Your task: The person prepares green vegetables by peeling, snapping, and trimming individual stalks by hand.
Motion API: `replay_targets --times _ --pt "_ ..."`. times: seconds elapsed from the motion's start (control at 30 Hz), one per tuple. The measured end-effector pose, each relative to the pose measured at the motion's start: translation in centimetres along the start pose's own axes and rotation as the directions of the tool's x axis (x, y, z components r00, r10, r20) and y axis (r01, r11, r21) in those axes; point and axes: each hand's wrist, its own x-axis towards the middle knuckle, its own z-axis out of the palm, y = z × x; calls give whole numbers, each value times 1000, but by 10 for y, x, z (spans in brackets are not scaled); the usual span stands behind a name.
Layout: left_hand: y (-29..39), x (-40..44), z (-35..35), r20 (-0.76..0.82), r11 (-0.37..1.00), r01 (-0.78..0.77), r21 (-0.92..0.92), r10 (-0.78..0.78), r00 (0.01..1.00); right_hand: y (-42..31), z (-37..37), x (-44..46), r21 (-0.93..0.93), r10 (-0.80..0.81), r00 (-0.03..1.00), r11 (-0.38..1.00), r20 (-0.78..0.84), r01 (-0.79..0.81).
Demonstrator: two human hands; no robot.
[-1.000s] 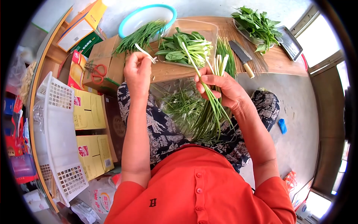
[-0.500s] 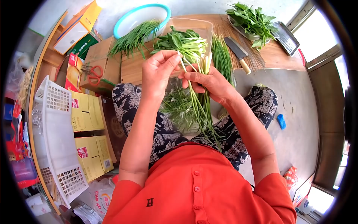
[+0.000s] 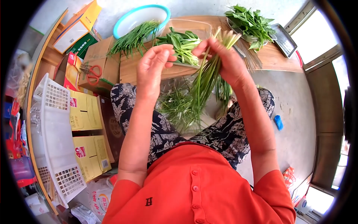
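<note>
The bunch of green stalks [image 3: 207, 76] is, in the head view, raised at 1 o'clock from the centre, above the near edge of the wooden table [image 3: 281, 64]. The right hand [image 3: 232, 64] is closed around it just below the pale ends, which point towards 1 o'clock; the long green ends hang towards 7 o'clock. The left hand [image 3: 151, 69], at 11 o'clock, is loosely open with fingers curled and no stalk showing; a small scrap between the fingertips would be too fine to tell.

What has just changed is the spacing: the left hand, at the pale ends half a second ago, is now apart from them, and the right hand has lifted the bunch. That leaves the right hand alone carrying the bunch and the left one free, it seems.

Leafy greens with pale stems [image 3: 182, 46] lie at 12 o'clock, between the hands and beyond them. At 11 o'clock, thin greens [image 3: 134, 39] lean over the rim of a blue-edged basin [image 3: 118, 23]. A bushy leafy pile [image 3: 251, 24] sits at 1 o'clock, and loose trimmings [image 3: 177, 104] lie near the centre, between the knees.
</note>
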Motion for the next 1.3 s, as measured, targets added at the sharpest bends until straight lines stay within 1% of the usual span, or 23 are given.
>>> replay_targets --times 0.07,0.1,0.23,0.27,0.33,0.4,0.5,0.57,0.63,0.67,0.73,0.8,0.83,0.93,1.0,1.07,1.1,1.13,1.17,1.2,1.23,1.27,1.3 --pt "-3 -1 -16 -18 1000 -3 5 3 1000 -4 -22 11 246 -83 996 965 -17 85" --pt "-3 -2 -22 -39 1000 -2 22 2 999 -7 -32 14 375 -129 991 921 40 105" --pt "0 -9 -40 -123 998 16 61 -9 992 -12 -59 22 651 -256 963 745 80 144" --pt "1 -10 -44 -133 998 13 61 -5 991 -14 -60 22 682 -273 960 714 61 159" --pt "4 -13 -49 -139 998 -4 66 13 990 -16 -69 22 831 -273 957 552 98 72" --pt "7 -16 -53 -161 998 -6 58 15 987 -18 -75 23 904 -276 957 425 86 42" --pt "11 -18 -55 -170 999 -41 24 45 984 -22 -76 22 932 -301 950 362 82 34" --pt "14 -21 -54 -160 998 -59 26 63 985 -20 -76 21 915 -303 948 403 98 35" --pt "14 -22 -41 -111 960 -123 250 154 982 -20 -73 23 876 -324 940 478 109 63" --pt "17 -24 -30 -84 949 -118 293 149 985 -18 -70 24 840 -347 932 533 104 104" --pt "11 -24 -4 20 891 -191 411 201 979 -12 -59 24 700 -337 941 676 20 228" --pt "15 -28 27 177 759 -268 594 202 963 -9 -30 22 421 -322 928 827 -187 372" --pt "1 -26 35 243 711 -348 611 249 937 -7 -14 20 344 -305 923 862 -236 373" --pt "-16 -24 59 227 620 -289 730 179 957 -4 22 14 196 -274 895 914 -351 356" --pt "-26 -22 64 208 609 -320 725 249 946 0 34 11 234 -264 899 905 -349 356" --pt "-33 -18 61 79 735 -165 658 150 985 0 43 10 195 -256 901 921 -350 337" --pt "-35 -14 57 151 671 -294 680 265 952 0 38 9 162 -245 931 942 -269 294" --pt "-37 -12 50 152 665 -303 683 276 949 -5 35 9 164 -255 931 939 -262 303" --pt "-31 -13 46 205 861 -124 494 23 979 -8 32 7 120 -216 966 965 -144 233" --pt "-26 -13 42 310 950 117 290 -209 928 -11 28 5 65 -165 986 984 -26 167" --pt "-19 -14 38 457 964 245 106 -266 849 -14 21 5 34 -136 986 990 100 134" --pt "-14 -14 38 456 963 247 106 -267 849 -15 19 6 34 -134 986 991 101 131" --pt "-12 -16 38 559 910 412 -35 -324 763 -14 17 7 94 -116 971 991 211 98"
